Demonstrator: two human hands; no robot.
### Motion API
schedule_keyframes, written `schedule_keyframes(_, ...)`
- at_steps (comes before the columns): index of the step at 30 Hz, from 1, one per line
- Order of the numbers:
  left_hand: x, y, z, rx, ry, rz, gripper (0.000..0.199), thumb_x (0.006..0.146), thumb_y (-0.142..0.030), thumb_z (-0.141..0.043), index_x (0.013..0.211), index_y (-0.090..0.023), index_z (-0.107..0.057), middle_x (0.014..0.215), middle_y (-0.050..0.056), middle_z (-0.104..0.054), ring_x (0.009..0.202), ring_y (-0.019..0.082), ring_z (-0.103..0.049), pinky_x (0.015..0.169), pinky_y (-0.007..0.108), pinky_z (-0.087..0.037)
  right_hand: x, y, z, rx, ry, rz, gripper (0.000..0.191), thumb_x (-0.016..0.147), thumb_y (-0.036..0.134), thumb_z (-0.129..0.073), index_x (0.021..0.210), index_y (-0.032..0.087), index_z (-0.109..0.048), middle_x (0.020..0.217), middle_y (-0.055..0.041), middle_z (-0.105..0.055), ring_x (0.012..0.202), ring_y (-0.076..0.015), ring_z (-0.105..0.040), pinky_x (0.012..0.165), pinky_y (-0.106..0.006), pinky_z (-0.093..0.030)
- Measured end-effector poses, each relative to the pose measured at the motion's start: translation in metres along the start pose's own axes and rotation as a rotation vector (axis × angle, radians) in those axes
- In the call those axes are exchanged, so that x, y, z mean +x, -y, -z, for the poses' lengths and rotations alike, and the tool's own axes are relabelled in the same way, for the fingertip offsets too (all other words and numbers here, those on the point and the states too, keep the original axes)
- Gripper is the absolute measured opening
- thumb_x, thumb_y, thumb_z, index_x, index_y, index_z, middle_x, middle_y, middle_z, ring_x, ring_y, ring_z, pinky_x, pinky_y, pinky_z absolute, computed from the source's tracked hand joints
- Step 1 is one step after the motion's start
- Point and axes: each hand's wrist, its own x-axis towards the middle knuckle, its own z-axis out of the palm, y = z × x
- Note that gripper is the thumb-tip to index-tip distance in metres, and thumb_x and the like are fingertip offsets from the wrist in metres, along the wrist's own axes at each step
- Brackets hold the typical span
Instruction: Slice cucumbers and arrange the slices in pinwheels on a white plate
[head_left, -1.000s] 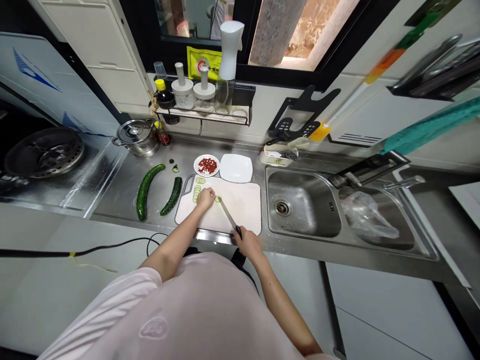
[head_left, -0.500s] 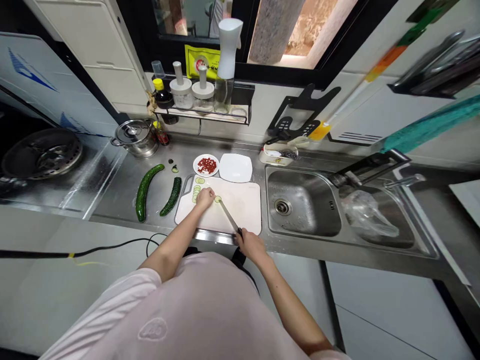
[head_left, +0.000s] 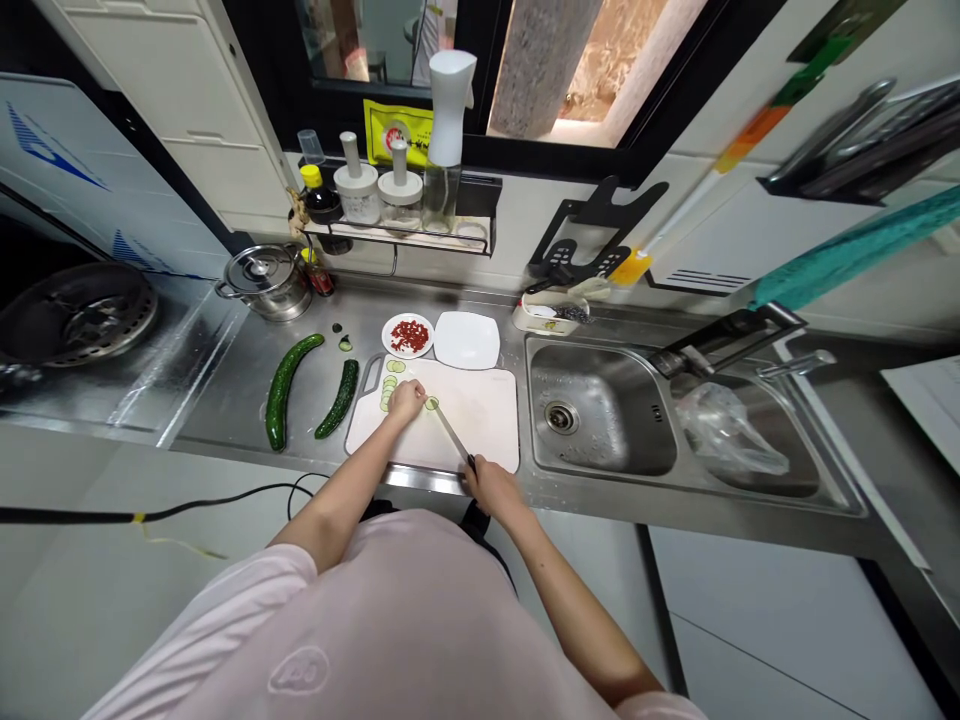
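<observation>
My left hand (head_left: 407, 402) rests on a cucumber piece (head_left: 431, 403) on a white cutting board (head_left: 480, 420), and only the piece's pale cut end shows past my fingers. Thin cucumber slices (head_left: 388, 393) lie in a row to the left of that hand. My right hand (head_left: 491, 487) grips the black handle of a kitchen knife (head_left: 452, 437), whose tip is close to the cut end. Beyond the board lie a whole cucumber (head_left: 281, 390) and a cut length of cucumber (head_left: 337, 398).
A small plate of chopped red chili (head_left: 408, 336) and a white square plate (head_left: 466, 340) stand behind the board. To the right is a steel double sink (head_left: 592, 410) with a plastic bag (head_left: 731, 430). A steel pot (head_left: 264, 282) stands at the back left.
The whole view has shifted slightly left and down. My hands and the knife stay in nearly the same place on the board, with the blade a little lower.
</observation>
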Motion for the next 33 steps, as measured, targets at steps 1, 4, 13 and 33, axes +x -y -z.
schedule_keyframes(1,0.000,0.000,0.000,-0.002,0.002,0.001,0.013,0.078,-0.030,-0.061,0.088,-0.022,-0.064,0.099,0.004,-0.065,0.090,0.016,-0.058,0.075,0.024,-0.041,0.001,0.001,0.000,-0.003,0.003,-0.001,0.037,0.096,0.041,-0.029,0.107,0.017,-0.055,0.098,-0.0124,-0.068,0.091,-0.0241,-0.065,0.072,-0.030,-0.041)
schedule_keyframes(4,0.000,0.000,0.001,-0.006,0.000,0.000,0.012,0.078,-0.030,-0.062,0.086,-0.023,-0.064,0.098,0.004,-0.065,0.088,0.016,-0.058,0.074,0.025,-0.041,0.005,0.002,0.001,-0.011,0.001,-0.004,0.037,0.096,0.041,-0.029,0.107,0.017,-0.055,0.097,-0.0123,-0.068,0.091,-0.0238,-0.065,0.073,-0.030,-0.041)
schedule_keyframes(13,0.004,0.001,0.000,0.003,-0.002,-0.005,0.012,0.076,-0.031,-0.062,0.085,-0.023,-0.064,0.097,0.004,-0.065,0.086,0.016,-0.058,0.071,0.025,-0.040,0.007,0.001,0.003,-0.011,-0.016,0.019,0.035,0.094,0.038,-0.032,0.106,0.016,-0.056,0.097,-0.0131,-0.068,0.090,-0.0253,-0.065,0.072,-0.032,-0.042)
schedule_keyframes(33,0.009,0.006,-0.006,-0.025,0.008,0.017,0.013,0.075,-0.032,-0.064,0.085,-0.023,-0.065,0.095,0.003,-0.066,0.087,0.016,-0.059,0.072,0.024,-0.042,0.007,0.007,0.012,-0.011,0.003,0.003,0.036,0.094,0.036,-0.031,0.107,0.015,-0.058,0.100,-0.0142,-0.067,0.094,-0.0259,-0.064,0.076,-0.033,-0.043)
